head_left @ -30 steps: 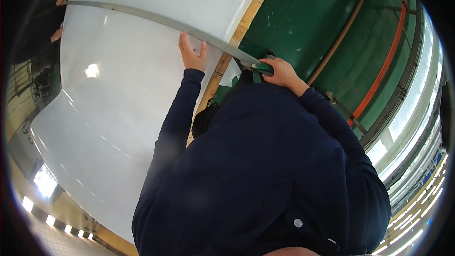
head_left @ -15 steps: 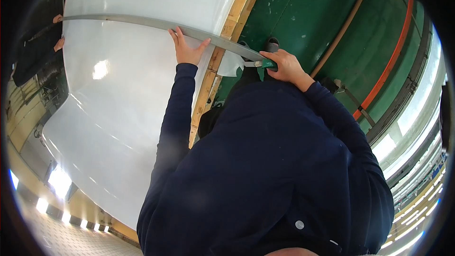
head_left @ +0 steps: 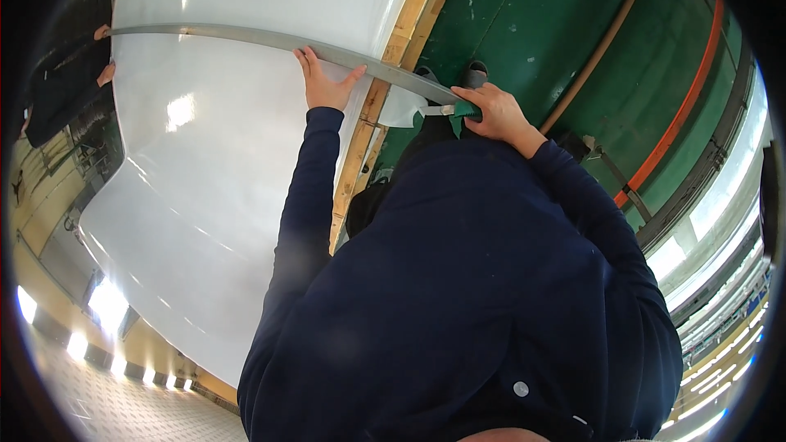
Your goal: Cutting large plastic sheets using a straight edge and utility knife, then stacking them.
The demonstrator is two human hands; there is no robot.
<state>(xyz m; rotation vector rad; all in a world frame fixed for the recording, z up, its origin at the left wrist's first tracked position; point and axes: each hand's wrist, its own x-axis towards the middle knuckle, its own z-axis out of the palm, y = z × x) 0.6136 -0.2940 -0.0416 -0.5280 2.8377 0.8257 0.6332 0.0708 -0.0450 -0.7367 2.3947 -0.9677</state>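
A long grey metal straightedge crosses a glossy white sheet lying on a wooden support. My left hand is spread at the bar's lower edge, fingertips touching it, thumb apart. My right hand grips a green-handled knife at the bar's right end, its pale blade pointing left beside a loose white flap. At the far left a co-worker in dark clothing has one hand on the bar's other end and another hand at the sheet's edge.
My shoes stand on a green floor beside the wooden support. To the right are a brown pole, an orange rail with dark fittings, and pale panels at the rim of the view.
Since a second ago, my left hand has shifted slightly left and the bar's far end appears lower in view. My right hand still grips the knife. Little differs from half a second ago.
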